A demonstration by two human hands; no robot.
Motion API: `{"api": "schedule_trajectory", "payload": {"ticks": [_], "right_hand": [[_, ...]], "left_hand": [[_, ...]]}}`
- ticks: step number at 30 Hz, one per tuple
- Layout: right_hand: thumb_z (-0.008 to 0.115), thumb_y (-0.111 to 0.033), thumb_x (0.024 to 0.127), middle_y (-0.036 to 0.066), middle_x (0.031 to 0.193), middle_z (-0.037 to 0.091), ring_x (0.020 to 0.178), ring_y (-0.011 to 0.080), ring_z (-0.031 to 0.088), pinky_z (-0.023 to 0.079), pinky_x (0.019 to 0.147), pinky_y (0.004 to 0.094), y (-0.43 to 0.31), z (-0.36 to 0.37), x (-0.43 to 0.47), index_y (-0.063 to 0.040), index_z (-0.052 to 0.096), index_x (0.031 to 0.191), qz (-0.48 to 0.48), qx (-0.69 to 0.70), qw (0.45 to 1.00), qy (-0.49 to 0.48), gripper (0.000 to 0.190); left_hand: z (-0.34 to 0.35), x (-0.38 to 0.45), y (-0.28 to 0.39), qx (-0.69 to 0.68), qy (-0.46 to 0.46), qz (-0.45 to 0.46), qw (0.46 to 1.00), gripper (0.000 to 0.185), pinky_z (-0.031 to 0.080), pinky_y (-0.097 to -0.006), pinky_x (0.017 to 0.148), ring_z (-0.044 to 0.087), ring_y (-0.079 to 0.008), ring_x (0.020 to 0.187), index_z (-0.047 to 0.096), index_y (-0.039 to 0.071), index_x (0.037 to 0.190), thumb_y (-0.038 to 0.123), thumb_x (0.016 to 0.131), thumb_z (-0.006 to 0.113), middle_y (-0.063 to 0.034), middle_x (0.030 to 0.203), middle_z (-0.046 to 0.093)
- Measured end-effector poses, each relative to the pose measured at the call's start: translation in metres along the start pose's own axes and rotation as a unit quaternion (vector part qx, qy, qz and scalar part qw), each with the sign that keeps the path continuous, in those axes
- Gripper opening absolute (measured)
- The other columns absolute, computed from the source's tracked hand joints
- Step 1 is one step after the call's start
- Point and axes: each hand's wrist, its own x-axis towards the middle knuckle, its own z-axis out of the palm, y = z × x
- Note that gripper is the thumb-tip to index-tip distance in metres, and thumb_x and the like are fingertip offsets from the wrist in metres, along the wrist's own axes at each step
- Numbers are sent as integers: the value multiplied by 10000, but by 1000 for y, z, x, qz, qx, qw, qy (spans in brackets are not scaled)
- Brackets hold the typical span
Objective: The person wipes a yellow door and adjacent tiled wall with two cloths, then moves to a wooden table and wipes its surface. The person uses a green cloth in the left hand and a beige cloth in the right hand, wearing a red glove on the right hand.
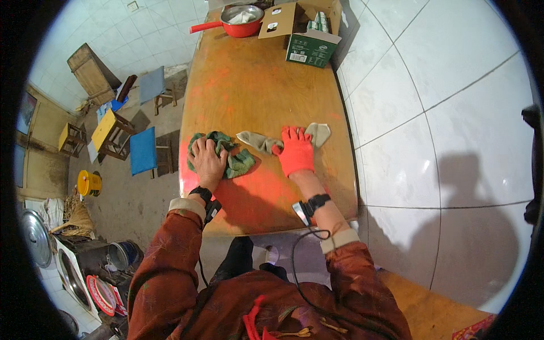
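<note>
My bare left hand [207, 160] lies over a crumpled green knitted cloth [240, 163] near the left edge of the wooden table [255, 93]. Its fingers are bent into the fabric. On my right hand [296, 149] is a red knitted glove. That hand presses down on a greyish-beige fabric piece that looks like a sock. One part of the sock [259, 141] sticks out to the left of the glove, and a paler end shows on the right. The palm hides whether these are one piece or two, and whether the fingers grip.
A red-handled pan [241, 26] and an opened green carton [312, 51] stand at the table's far end. White tiled wall [395, 127] borders the right side. On the floor at left are a blue-topped stool [143, 151], a yellow stool [106, 129] and a yellow bucket [89, 183]. A cable hangs from my right wrist.
</note>
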Motion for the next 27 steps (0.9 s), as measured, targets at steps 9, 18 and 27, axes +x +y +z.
{"api": "schedule_trajectory", "payload": {"ticks": [9,18,27], "right_hand": [[697,-383,888,149,1345,581,1342,363,499,390,1085,473,25,-21,-13,-88,580,1332,-44,46,997,-32,545],[777,-307,769,151,1359,571,1358,376,479,400,1104,477,34,-37,-40,-72,579,1337,32,109,993,-18,646],[757,-470,808,179,1403,551,1410,390,447,341,1149,519,41,-32,-38,-71,564,1377,41,137,989,-40,721]], "left_hand": [[-24,19,5,83,-117,60,988,394,304,-589,1051,449,-345,1244,589,59,1080,377,879,706,-134,1226,520],[61,134,129,-311,-282,97,902,296,523,-458,777,669,-385,887,696,18,970,311,927,704,-177,952,690],[126,165,168,-291,-292,30,911,237,549,-445,692,701,-324,756,738,21,891,256,881,766,-172,831,723]]}}
